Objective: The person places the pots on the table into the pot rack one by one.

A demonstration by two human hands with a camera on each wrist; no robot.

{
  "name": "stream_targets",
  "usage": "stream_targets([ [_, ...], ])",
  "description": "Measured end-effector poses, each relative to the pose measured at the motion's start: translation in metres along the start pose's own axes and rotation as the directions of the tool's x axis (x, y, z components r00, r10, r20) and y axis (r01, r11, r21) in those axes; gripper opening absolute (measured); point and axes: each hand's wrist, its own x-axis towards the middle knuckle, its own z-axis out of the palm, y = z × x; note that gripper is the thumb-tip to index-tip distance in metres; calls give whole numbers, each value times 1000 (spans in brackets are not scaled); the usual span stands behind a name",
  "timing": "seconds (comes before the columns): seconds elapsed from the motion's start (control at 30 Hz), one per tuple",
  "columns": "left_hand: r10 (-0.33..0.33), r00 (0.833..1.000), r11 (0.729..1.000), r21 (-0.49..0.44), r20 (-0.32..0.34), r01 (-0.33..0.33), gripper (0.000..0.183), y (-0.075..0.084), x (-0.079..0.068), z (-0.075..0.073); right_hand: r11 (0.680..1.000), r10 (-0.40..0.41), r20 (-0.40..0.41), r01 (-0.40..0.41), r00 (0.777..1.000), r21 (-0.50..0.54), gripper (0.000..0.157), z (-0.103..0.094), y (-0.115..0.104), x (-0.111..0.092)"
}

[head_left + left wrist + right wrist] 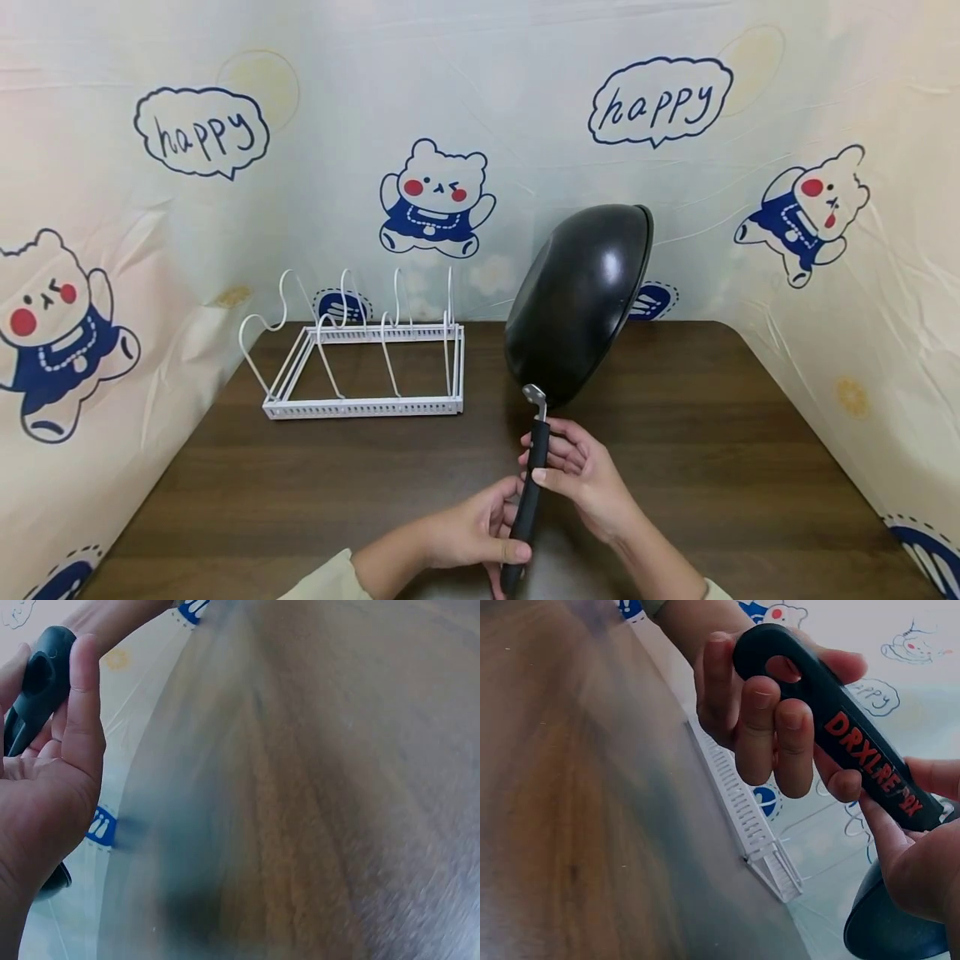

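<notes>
Gripping handle [528, 505], left hand [474, 527], right hand [592, 483], wok [577, 300] interior hidden

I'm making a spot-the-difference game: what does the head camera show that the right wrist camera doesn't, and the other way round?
Only the head view: the whole white rack and the whole outline of the black pan.
Only the right wrist view: red letters on the handle, and the hole near its end.
Both: the handle, the left hand, the right hand, and some of the rack and pan.
</notes>
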Motion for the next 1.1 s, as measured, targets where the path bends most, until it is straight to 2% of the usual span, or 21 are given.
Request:
stream_targets([
  [0.33, 75, 997, 995, 72, -30, -72, 59, 8, -5, -10, 997, -73, 52, 74, 996, -19, 55, 5, -2, 16],
  [0.57, 88, 993, 985, 154, -78, -75, 53, 20, -11, -13, 996, -88, 64, 89, 994, -17, 55, 12, -7, 26],
  [0.77, 129, 985, 964, 246, -112, -99, 53, 28, -16, -17, 992, -125, 91, 127, 988, -9, 55, 20, -10, 35],
  [1.1, 211, 968, 934, 321, -133, -159, 54, 44, -30, -21, 979, -204, 154, 204, 967, 17, 59, 35, -15, 54],
])
